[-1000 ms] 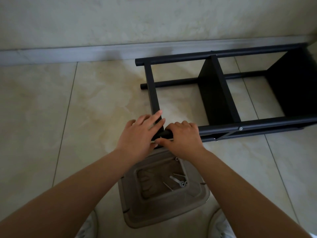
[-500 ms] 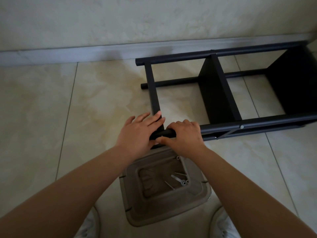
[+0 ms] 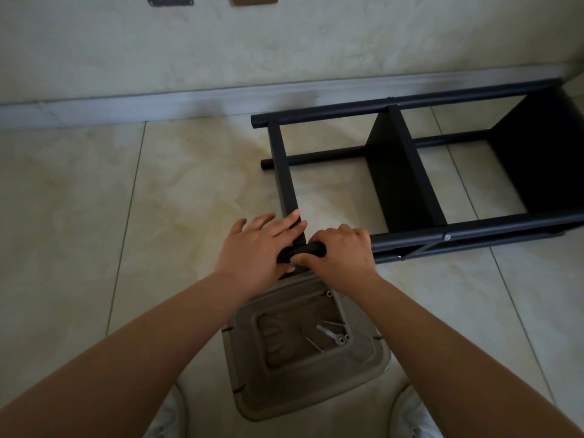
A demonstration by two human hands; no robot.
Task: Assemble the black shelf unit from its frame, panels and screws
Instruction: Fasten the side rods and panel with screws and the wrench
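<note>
Both forearms reach from the bottom corners of the frame up to the centre, where the two hands meet on the near left corner of the black shelf unit [image 3: 410, 172]. The left hand [image 3: 256, 248] lies with its back up and its fingers straight and a little spread, resting over the end crossbar [image 3: 282, 172] and the corner joint. The right hand [image 3: 341, 251] has its fingers curled round the end of the near tube [image 3: 474, 230], with the thumb under it. The shelf unit lies on its side on the tiled floor [image 3: 126, 216], in the right half of the frame, near the wall [image 3: 284, 42]. Its long axis runs from the centre to the right edge, almost parallel to the baseboard [image 3: 158, 105], and its open end points left. One upright panel [image 3: 395, 178] stands between the tubes in the middle, and a second panel [image 3: 543, 153] is at the far right. Below the hands, at lower centre, a grey plastic tray [image 3: 252, 374] on the floor holds a few screws [image 3: 343, 339].
</note>
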